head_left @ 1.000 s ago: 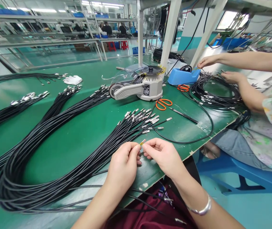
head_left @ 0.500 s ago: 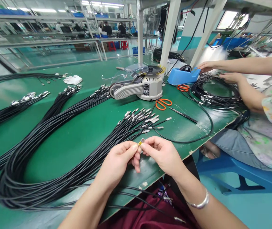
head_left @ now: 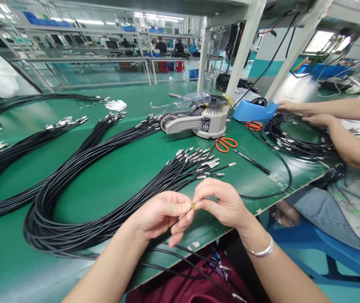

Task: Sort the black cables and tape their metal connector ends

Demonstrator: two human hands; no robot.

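Over the near edge of the green table, my left hand and my right hand meet fingertip to fingertip. Both pinch a small cable connector wrapped in yellowish tape, held between thumbs and forefingers. A silver bangle sits on my right wrist. Just beyond my hands lies a bundle of black cables with metal connector ends fanned out to the right. More black cables hang off the table edge onto my lap.
A grey tape dispenser machine, orange scissors and a blue tape holder stand further back. Another person at the right has both hands on a coil of black cables. More cable bundles lie at left.
My hands have turned the connector and drawn slightly nearer, my left fingers now spread under it. The view has shifted left and down. The other person's hands moved lower onto the cable coil.
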